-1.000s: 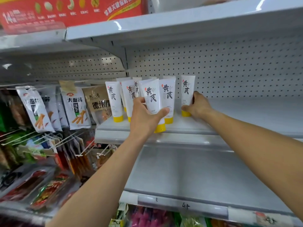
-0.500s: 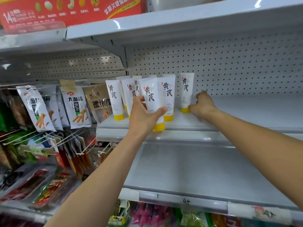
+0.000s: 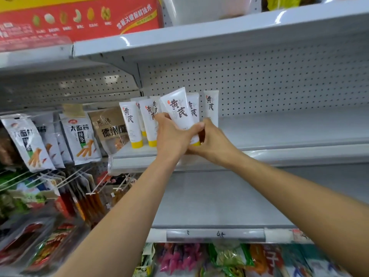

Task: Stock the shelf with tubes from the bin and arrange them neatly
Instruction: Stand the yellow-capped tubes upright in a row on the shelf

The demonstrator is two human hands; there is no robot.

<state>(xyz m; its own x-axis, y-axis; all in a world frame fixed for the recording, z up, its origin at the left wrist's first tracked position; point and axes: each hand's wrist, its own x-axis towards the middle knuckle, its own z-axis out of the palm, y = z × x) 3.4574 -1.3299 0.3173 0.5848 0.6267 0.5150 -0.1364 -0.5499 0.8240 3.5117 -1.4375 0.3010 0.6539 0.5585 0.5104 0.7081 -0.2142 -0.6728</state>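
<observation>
Several white tubes with yellow caps [image 3: 130, 122] stand in a cluster on the grey middle shelf [image 3: 279, 132], against the pegboard back. My left hand [image 3: 170, 136] grips one tube [image 3: 177, 110], lifted and tilted left in front of the cluster. My right hand [image 3: 212, 141] meets it from the right, fingers curled round the lower end of that same tube, near its cap. One more tube [image 3: 211, 106] stands upright just behind my right hand. The bin is out of view.
Snack bags [image 3: 79, 136] hang on pegs to the left of the tubes. A red box [image 3: 79, 17] sits on the top shelf. The right part of the middle shelf and the lower shelf [image 3: 199, 196] are bare metal. Colourful packets [image 3: 179, 258] lie below the price rail.
My right hand let go of the rightmost tube and moved left onto the tube in my left hand. That tube rose and tilted. The camera came closer.
</observation>
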